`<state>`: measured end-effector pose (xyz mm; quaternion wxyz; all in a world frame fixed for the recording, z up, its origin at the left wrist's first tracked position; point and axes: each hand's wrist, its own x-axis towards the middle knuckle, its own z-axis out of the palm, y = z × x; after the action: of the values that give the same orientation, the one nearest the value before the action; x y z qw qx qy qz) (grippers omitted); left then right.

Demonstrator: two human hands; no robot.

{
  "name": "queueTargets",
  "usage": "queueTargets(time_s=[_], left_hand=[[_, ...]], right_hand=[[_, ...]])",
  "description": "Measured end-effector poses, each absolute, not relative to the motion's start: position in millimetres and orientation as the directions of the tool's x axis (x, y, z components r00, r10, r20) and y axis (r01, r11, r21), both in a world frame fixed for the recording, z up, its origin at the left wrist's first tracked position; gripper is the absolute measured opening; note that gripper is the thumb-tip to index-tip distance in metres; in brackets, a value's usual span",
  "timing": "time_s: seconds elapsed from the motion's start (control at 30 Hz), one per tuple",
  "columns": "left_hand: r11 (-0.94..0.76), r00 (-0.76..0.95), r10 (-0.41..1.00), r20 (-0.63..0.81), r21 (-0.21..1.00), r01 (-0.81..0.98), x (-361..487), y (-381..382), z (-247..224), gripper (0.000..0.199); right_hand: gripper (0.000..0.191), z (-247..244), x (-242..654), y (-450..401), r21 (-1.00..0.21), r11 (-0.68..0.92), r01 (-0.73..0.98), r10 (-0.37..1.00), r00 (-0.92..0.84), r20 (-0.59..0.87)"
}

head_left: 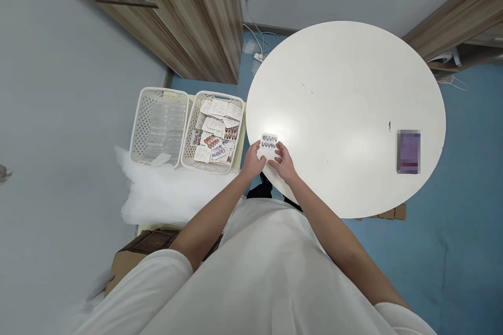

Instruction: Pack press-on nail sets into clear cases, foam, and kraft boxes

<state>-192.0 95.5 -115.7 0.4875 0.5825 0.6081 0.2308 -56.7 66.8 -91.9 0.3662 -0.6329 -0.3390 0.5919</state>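
A small card with two rows of dark, shiny nail-shaped pieces [269, 141] is at the near left edge of the round white table [346, 89]. My left hand [253, 160] is at the card's left side, its fingertips at the card's lower left corner and its thumb apart from them. My right hand [284, 163] is at the card's lower right corner, with its fingers curved and spread. Whether either hand bears the card's weight is hard to tell.
Left of the table stand a white basket of printed cards and nail sets [212, 94] and another with clear plastic pieces [135, 131]. White wrapping material [165, 193] lies below them. A purple stack [409, 152] sits at the table's right.
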Motion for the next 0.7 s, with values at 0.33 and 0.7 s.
queueTargets(time_s=[0.33, 0.7], left_hand=[[0.246, 0.104, 0.938, -0.329, 0.849, 0.468, -183, 85, -113, 0.066], [0.411, 0.033, 0.883, -0.468, 0.805, 0.427, -173, 44, -93, 0.059]], right_hand=[[0.089, -75, -27, 43, -0.833, -0.553, -0.017, 0.832, -0.073, -0.550], [0.064, -43, 35, -10, -0.743, -0.650, 0.160, 0.747, -0.043, -0.664]])
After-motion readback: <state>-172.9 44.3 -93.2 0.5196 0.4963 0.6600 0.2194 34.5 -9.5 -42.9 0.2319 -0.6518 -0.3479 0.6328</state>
